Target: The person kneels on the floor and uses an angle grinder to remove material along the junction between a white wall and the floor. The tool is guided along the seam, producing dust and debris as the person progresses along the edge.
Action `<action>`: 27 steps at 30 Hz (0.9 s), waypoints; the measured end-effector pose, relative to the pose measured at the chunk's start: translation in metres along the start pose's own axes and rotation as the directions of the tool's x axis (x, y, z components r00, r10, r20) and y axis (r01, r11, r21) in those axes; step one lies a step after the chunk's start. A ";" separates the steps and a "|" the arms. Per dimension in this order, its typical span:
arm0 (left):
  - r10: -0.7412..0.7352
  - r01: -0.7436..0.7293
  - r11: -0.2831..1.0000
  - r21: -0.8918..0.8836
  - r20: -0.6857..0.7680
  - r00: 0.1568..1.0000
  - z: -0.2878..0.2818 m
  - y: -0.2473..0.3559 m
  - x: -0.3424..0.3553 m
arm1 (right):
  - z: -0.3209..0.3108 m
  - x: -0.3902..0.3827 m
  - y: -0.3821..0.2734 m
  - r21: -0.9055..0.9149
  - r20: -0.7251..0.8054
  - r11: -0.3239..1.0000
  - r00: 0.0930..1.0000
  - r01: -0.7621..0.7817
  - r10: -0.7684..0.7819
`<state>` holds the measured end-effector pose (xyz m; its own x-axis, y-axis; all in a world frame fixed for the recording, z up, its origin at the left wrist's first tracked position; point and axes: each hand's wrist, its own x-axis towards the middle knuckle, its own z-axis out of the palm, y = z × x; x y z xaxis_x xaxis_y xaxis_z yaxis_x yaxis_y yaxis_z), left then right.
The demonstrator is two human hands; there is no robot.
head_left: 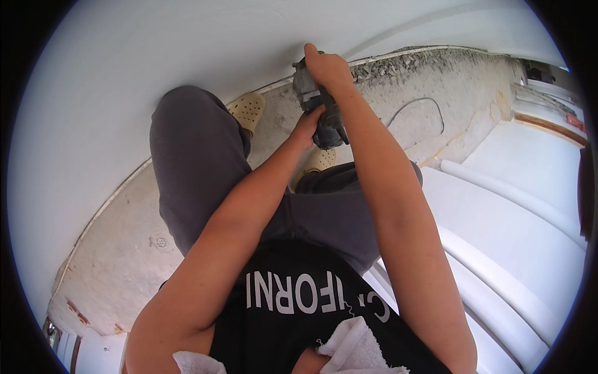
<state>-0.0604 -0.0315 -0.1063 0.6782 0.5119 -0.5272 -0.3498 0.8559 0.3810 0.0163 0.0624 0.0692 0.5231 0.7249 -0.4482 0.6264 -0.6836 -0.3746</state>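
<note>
Both my hands are closed on a dark grey and black drill-like power tool (304, 86) at the foot of the white wall. My right hand (330, 70) wraps its upper end, with the thumb pointing up toward the wall. Lower down, my left hand (305, 129) grips the tool from its left side, next to its thick black base (327, 137). The tool's working end is hidden or too indistinct to make out.
Grey rubble (398, 65) lies along the base of the white wall (205, 43). A thin dark cable (441, 115) loops over the concrete floor (398, 93), beside a yellow cord (445, 148). White panels (498, 230) stand at the right. My beige clogs (248, 111) are near the tool.
</note>
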 end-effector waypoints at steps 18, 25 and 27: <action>0.190 -0.308 0.719 0.623 0.250 0.949 -0.087 0.006 -0.002 | 0.055 -0.020 -0.047 0.196 0.023 0.978 0.997 0.065 -0.071; -0.022 0.005 0.964 0.264 0.060 0.998 -0.023 -0.007 0.000 | 0.007 -0.011 0.082 0.544 0.131 0.817 0.981 -0.191 0.142; -0.132 0.188 0.703 0.686 -0.133 0.982 0.010 -0.003 0.015 | -0.018 -0.008 0.148 0.845 0.147 0.396 0.869 -0.359 0.473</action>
<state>-0.0431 -0.0271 -0.1076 0.6262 0.3998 -0.6694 0.3251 0.6465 0.6902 0.1151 -0.0427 0.0324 0.6661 0.2937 -0.6856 -0.4277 -0.6026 -0.6737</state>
